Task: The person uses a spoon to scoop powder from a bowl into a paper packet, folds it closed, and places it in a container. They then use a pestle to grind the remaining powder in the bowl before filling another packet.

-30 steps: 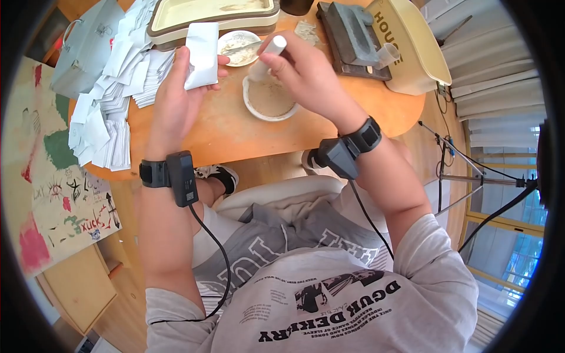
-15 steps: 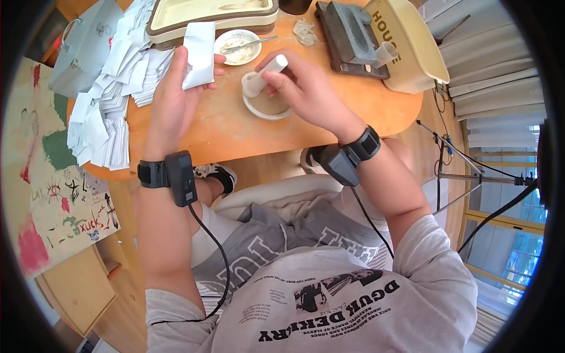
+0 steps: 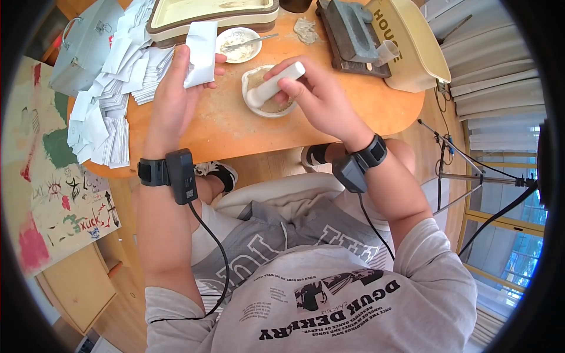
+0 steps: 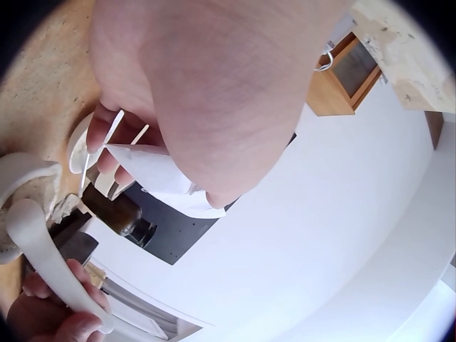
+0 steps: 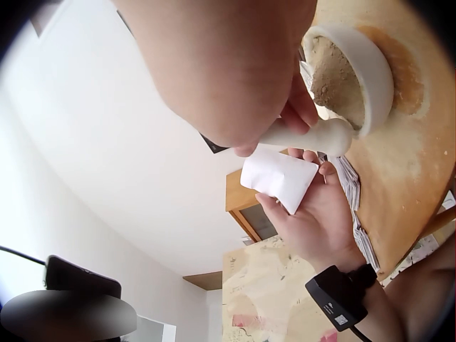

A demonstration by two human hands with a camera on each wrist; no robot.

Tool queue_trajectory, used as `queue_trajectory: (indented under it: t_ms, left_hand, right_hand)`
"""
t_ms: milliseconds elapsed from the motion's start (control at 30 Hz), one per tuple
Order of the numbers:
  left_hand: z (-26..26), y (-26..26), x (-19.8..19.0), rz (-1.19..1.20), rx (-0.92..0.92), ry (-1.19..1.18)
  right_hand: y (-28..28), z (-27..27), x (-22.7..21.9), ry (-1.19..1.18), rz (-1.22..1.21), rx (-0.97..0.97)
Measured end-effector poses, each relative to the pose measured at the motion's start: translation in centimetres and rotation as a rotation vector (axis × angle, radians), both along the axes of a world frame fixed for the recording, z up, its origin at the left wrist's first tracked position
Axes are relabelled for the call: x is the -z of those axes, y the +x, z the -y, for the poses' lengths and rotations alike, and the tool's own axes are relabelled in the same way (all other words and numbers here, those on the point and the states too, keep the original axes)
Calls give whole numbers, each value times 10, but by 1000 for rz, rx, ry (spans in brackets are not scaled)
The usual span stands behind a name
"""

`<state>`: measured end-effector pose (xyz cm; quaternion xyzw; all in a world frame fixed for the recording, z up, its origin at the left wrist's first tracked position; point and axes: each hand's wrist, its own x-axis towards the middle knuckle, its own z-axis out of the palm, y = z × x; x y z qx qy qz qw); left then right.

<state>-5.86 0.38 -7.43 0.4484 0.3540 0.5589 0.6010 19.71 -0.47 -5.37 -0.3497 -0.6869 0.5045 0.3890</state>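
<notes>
In the head view my left hand point(image 3: 172, 97) holds a folded white paper packet point(image 3: 202, 54) upright between thumb and fingers, above the table's left half. My right hand point(image 3: 322, 94) grips the handle of a white pestle point(image 3: 276, 85), which leans to the right. Its rounded head rests at the left inside of a white mortar point(image 3: 246, 93). Grey-brown powder point(image 5: 333, 80) lies in the mortar, heaped against one side in the right wrist view. The packet's broad side point(image 5: 278, 178) faces that camera, with the left fingers behind it.
Behind the mortar sits a small white dish point(image 3: 256, 52) with a metal spatula point(image 3: 253, 41). Piles of white paper packets point(image 3: 112, 144) and a grey metal box point(image 3: 85, 59) fill the left. A cream tray point(image 3: 215, 23), crumpled tissue point(image 3: 305, 30), grey stone block point(image 3: 347, 35) and yellow bin point(image 3: 412, 56) line the back.
The pestle has tipped over to the right, its head going from the mortar's far left rim down to the left inside. My right hand shifted slightly right; the left hand stayed nearly still.
</notes>
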Motion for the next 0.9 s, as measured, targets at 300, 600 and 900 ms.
queue_trajectory:
  t_ms: [300, 600, 900]
  left_hand:
    - [0, -2, 2, -4, 6, -9]
    - [1, -1, 3, -19, 19, 1]
    - [3, 0, 2, -35, 1, -11]
  right_hand:
    - [12, 2, 2, -10, -11, -35]
    - [20, 2, -2, 35, 46, -10]
    - [31, 3, -9, 86, 113, -3]
